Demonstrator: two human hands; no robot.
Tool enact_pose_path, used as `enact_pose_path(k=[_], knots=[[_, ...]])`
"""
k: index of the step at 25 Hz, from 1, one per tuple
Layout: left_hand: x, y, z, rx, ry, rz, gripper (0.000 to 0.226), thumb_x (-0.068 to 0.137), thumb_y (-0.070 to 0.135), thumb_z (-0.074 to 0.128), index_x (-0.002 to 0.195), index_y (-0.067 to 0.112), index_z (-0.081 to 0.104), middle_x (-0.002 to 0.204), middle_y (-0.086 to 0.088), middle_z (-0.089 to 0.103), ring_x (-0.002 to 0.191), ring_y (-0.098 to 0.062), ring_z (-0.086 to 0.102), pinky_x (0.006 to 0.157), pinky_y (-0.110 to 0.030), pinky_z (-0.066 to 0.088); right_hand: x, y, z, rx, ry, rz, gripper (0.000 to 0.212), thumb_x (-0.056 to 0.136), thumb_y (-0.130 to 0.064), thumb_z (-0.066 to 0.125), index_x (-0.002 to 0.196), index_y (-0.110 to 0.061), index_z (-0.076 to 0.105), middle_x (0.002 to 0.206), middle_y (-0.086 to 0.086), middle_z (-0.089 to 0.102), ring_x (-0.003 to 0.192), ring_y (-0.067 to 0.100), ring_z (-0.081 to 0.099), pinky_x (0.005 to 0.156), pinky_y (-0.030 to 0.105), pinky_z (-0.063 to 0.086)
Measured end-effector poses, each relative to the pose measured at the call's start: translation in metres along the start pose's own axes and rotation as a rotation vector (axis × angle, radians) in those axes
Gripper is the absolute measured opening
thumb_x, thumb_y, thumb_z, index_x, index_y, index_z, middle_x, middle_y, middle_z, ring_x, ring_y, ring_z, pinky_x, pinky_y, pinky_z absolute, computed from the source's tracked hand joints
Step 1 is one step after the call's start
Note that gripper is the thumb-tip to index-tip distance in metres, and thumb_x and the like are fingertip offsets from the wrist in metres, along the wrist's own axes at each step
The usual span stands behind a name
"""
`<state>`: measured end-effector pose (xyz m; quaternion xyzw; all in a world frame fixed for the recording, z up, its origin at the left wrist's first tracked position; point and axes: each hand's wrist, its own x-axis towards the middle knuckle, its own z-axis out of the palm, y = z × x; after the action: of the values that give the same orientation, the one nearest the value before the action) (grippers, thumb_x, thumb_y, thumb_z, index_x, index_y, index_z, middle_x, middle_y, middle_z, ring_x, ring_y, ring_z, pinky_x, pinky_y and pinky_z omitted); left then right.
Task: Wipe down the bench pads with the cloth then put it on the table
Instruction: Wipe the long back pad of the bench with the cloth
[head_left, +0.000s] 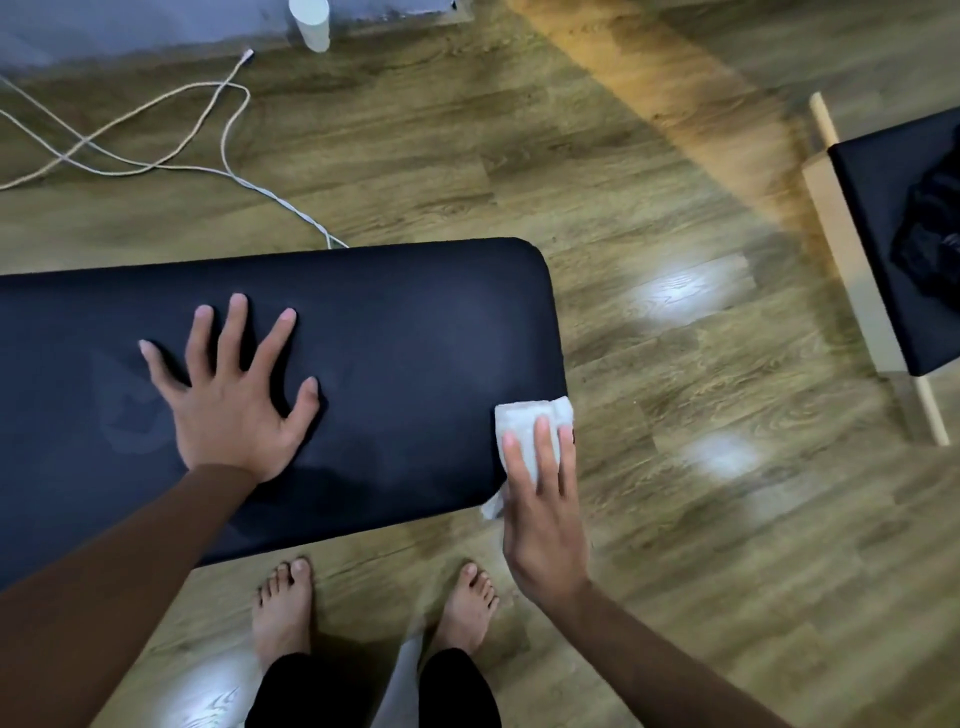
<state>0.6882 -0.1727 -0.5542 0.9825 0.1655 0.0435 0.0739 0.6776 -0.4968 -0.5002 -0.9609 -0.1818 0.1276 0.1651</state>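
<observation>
A long black bench pad runs from the left edge to mid-frame, with faint damp smears on its surface. My left hand lies flat on the pad with its fingers spread wide. A folded white cloth sits at the pad's near right corner, partly over the edge. My right hand presses on the cloth with straight fingers; the thumb is hidden.
Wooden floor surrounds the bench. White cables trail across the floor behind it, near a white cylinder by the wall. At the right edge stands a black-topped table with a pale wood frame and a dark item on it. My bare feet stand below the pad.
</observation>
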Motion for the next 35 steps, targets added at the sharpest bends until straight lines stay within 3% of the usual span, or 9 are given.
enact_pose_path(k=[4,10,14,20,23,26,30,35], knots=[[0.002,-0.001,0.001,0.003,-0.013,0.007,0.068,0.090,0.063,0.036,0.154,0.042,0.029,0.165,-0.001,0.020,0.154,-0.031,0.012,0.114,-0.073,0.002,0.073,-0.017,-0.005,-0.042,0.051,-0.070,0.057,0.094,-0.005,0.052,0.148,-0.012,0.037,0.159,0.019,0.023,0.148,0.042,0.012,0.117,0.056,0.024],[0.001,0.000,-0.001,0.015,-0.032,0.009,0.068,0.091,0.062,0.036,0.154,0.042,0.027,0.166,-0.001,0.020,0.154,-0.031,0.013,0.114,-0.073,0.005,0.202,-0.056,-0.005,-0.120,0.040,0.002,0.068,0.094,-0.013,0.046,0.155,-0.024,0.016,0.165,0.008,0.003,0.151,0.035,0.000,0.124,0.043,0.008],[0.001,0.001,-0.004,0.029,-0.061,0.009,0.069,0.090,0.062,0.039,0.154,0.042,0.028,0.166,-0.002,0.021,0.153,-0.032,0.014,0.114,-0.074,0.004,0.147,-0.060,0.004,-0.090,0.073,-0.023,0.067,0.092,-0.009,0.046,0.154,-0.022,0.023,0.164,0.010,0.008,0.151,0.035,0.002,0.123,0.043,0.015],[0.001,0.001,-0.015,-0.013,-0.137,0.045,0.070,0.092,0.063,0.036,0.157,0.037,0.026,0.166,-0.006,0.019,0.153,-0.035,0.014,0.113,-0.076,0.006,0.042,-0.079,0.021,-0.034,0.016,-0.045,0.067,0.091,0.002,0.052,0.151,-0.017,0.032,0.162,0.014,0.016,0.150,0.036,0.006,0.117,0.053,0.025],[0.000,-0.032,-0.022,-0.013,-0.126,0.097,0.076,0.090,0.066,0.037,0.157,0.035,0.022,0.167,-0.007,0.018,0.152,-0.031,0.018,0.115,-0.070,0.015,0.060,-0.082,0.019,-0.049,0.010,-0.071,0.064,0.090,0.000,0.053,0.150,-0.013,0.034,0.160,0.018,0.019,0.149,0.040,0.009,0.117,0.054,0.025],[-0.010,-0.079,-0.022,0.048,-0.099,0.082,0.076,0.090,0.068,0.034,0.158,0.037,0.021,0.168,-0.007,0.014,0.154,-0.030,0.012,0.115,-0.070,0.008,0.119,-0.092,0.016,-0.088,0.011,-0.125,0.066,0.089,-0.004,0.052,0.151,-0.013,0.031,0.161,0.020,0.016,0.149,0.043,0.008,0.119,0.053,0.021],[-0.009,-0.089,-0.011,0.043,-0.074,0.111,0.076,0.090,0.066,0.036,0.159,0.039,0.018,0.168,-0.004,0.011,0.156,-0.027,0.008,0.116,-0.069,0.004,0.208,-0.114,0.024,-0.122,0.072,-0.080,0.066,0.090,-0.010,0.046,0.153,-0.017,0.027,0.162,0.015,0.015,0.148,0.042,0.012,0.121,0.049,0.016],[-0.009,-0.090,-0.012,0.050,-0.066,0.111,0.077,0.089,0.065,0.038,0.158,0.039,0.019,0.168,-0.004,0.013,0.155,-0.028,0.010,0.116,-0.070,0.006,0.178,-0.125,0.037,-0.110,0.125,-0.023,0.069,0.088,-0.009,0.043,0.153,-0.019,0.024,0.163,0.014,0.011,0.150,0.038,0.008,0.121,0.047,0.020]])
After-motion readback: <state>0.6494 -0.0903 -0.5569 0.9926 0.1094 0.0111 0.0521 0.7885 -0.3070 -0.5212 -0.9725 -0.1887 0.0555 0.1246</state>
